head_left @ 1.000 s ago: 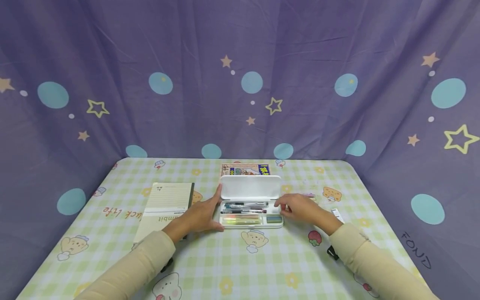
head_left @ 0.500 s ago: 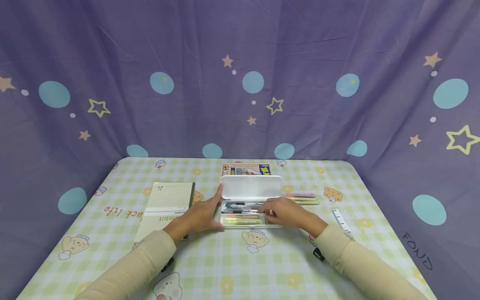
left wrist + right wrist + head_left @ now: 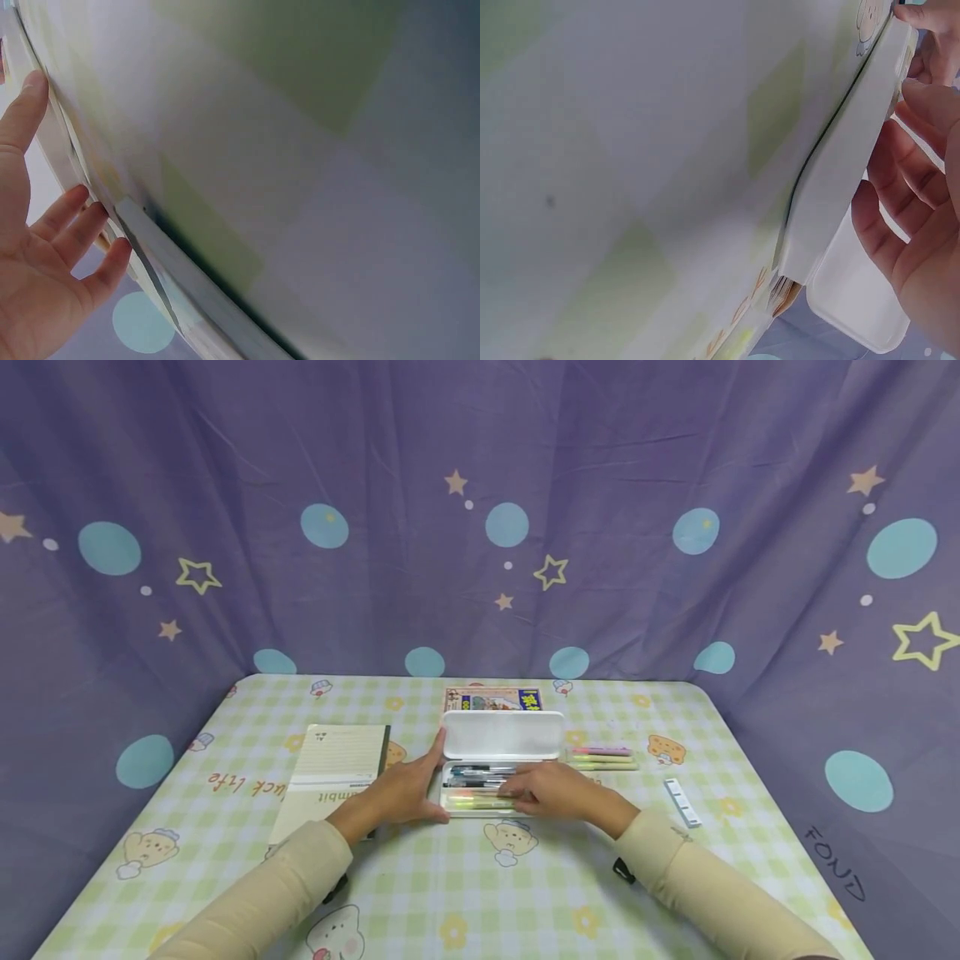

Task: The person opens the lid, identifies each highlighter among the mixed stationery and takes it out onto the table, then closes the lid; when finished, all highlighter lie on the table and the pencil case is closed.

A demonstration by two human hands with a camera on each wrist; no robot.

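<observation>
A white pencil case (image 3: 502,734) lies with its lid raised. Dark and clear pens (image 3: 480,770) fill its back part, and yellow and orange highlighters (image 3: 476,800) lie in front. My left hand (image 3: 405,788) spans the case's left end, thumb near the front corner and fingers by the lid; in the left wrist view the fingers (image 3: 71,214) are spread. Over the case's right half is my right hand (image 3: 558,789), bent fingertips at the right ends of the highlighters. Whether they pinch one is hidden. The right wrist view shows this hand (image 3: 922,217) along the case's front wall (image 3: 847,150).
Left of the case lies a lined notebook (image 3: 330,777). Pink and yellow highlighters (image 3: 603,760) lie to the right, with a white-and-blue strip (image 3: 682,802) beyond. A printed booklet (image 3: 491,699) sits behind the lid, all on a checked tablecloth (image 3: 405,902).
My right hand has moved left from the case's right end and down to the front compartment, uncovering the highlighters and the strip on the table. The left hand has stayed put.
</observation>
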